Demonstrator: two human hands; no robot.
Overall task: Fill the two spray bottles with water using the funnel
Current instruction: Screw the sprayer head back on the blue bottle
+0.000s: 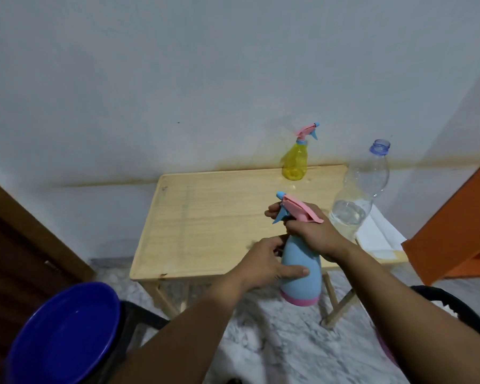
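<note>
A light blue spray bottle (302, 275) with a pink base band and a pink and blue trigger head is held up over the near edge of the wooden table (205, 217). My left hand (266, 264) grips its body from the left. My right hand (313, 231) is closed around its neck and spray head. A yellow spray bottle (295, 162) with a pink trigger head stands at the table's far edge by the wall. A clear plastic bottle (358, 195), uncapped and partly filled with water, stands at the table's right side. No funnel is visible.
A white folded cloth or paper (377, 234) lies on the table's right end. A blue round tub lid (64, 336) sits at the lower left. An orange piece of furniture (460, 231) is on the right, dark wooden furniture (17, 245) on the left, marble floor below.
</note>
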